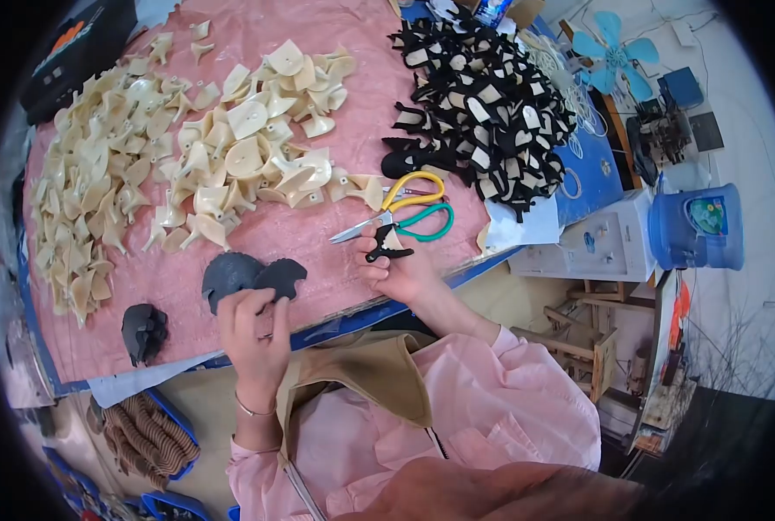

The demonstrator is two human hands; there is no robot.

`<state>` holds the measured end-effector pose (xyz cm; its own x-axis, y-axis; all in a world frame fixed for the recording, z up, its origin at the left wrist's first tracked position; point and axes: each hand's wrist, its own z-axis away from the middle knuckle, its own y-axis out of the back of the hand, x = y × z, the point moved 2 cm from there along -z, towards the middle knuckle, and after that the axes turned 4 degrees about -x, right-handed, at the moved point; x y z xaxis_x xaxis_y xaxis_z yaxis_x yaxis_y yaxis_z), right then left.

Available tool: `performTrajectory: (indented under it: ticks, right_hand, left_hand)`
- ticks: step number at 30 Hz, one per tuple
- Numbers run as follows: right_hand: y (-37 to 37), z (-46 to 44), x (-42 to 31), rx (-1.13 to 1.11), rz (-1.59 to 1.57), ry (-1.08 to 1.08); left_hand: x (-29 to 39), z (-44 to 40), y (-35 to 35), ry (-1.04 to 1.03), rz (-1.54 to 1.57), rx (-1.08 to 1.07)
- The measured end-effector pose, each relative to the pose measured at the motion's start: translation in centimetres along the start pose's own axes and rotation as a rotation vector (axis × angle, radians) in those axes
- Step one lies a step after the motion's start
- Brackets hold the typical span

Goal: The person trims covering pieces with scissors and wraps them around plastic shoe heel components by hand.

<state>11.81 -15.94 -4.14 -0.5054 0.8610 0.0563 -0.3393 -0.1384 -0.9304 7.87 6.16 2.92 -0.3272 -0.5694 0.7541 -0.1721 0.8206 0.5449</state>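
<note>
My left hand (255, 334), with a bracelet at its wrist, has its fingers curled together at the lower edge of a dark grey curved piece (283, 276). Beside that lies a rounded dark grey stack (229, 276). My right hand (402, 273) pinches a small cream plastic part with black covering (389, 246). Just beyond it lie yellow-handled scissors (415, 189) and green-handled scissors (431, 221), partly overlapping. Many bare cream plastic parts (248, 156) are heaped past my hands, and a pile of black-covered parts (483, 113) sits at the far right.
The table has a pink cover (353, 113) and a blue edge. A dark lump (144, 333) lies at the near left, a black box (75, 52) at the far left. Off to the right are a blue bucket (696, 227), a blue fan (615, 54) and a wooden stool (579, 343).
</note>
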Motion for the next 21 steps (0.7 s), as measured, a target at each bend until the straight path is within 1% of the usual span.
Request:
performTrajectory:
  ticks: [1, 2, 4, 9, 16, 21]
  right_hand:
    - [0.0, 0.1, 0.0, -0.024, -0.013, -0.016]
    - [-0.1, 0.3, -0.1, -0.047, -0.022, -0.033]
    - [-0.3, 0.9, -0.4, -0.05, -0.002, -0.037]
    - [-0.4, 1.8, -1.8, -0.094, 0.026, -0.086]
    - [0.5, 2.7, -3.5, -0.073, 0.012, -0.158]
    - [0.7, 2.9, -4.5, -0.113, -0.002, -0.184]
  left_hand:
    - [-0.1, -0.1, 0.1, 0.071, -0.075, 0.008]
    - [-0.1, -0.2, 0.2, 0.068, -0.074, 0.006]
    - [-0.1, -0.3, 0.2, 0.027, -0.339, -0.045]
    - [-1.4, 0.5, -0.9, 0.029, -0.409, -0.031]
    - [-1.3, 0.5, -1.9, 0.038, -0.494, 0.016]
    - [-1.3, 0.6, -2.2, -0.013, -0.553, -0.025]
